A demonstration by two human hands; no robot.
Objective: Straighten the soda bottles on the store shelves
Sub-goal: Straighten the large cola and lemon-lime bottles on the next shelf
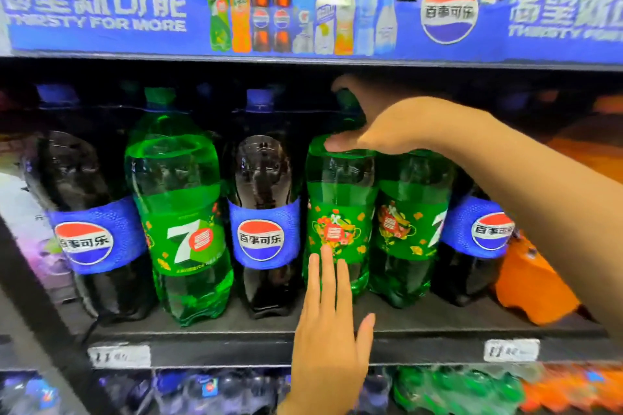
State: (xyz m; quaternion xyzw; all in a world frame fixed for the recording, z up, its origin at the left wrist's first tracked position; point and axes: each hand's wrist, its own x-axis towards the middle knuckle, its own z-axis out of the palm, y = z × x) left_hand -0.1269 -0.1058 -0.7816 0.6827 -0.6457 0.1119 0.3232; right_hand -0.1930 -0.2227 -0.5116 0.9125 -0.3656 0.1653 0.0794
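– Hands, nearest first: left hand (pixel 327 323) spread, straight fingers flat against the low front of the green bottle (pixel 340 199). Right hand (pixel 381 131)?
– Curled over its neck, thumb on the shoulder, fingers behind the cap. Bottle stands on the shelf (pixel 202 330), between a cola (pixel 263 212) and a second green bottle (pixel 408 212), just beside both.
– Step?
– Likely turning it: its label shows ornament, not the big 7. Next move, by my reading: twist at the neck, base planted, neighbours undisturbed.
– Unclear items?
– Cap mostly hidden by fingers. Left hand covers most of the base, so cannot tell if it sits flat. Price tag (pixel 118 355) blurred; rear rows dark; banner (pixel 101 10) cut off at both ends.
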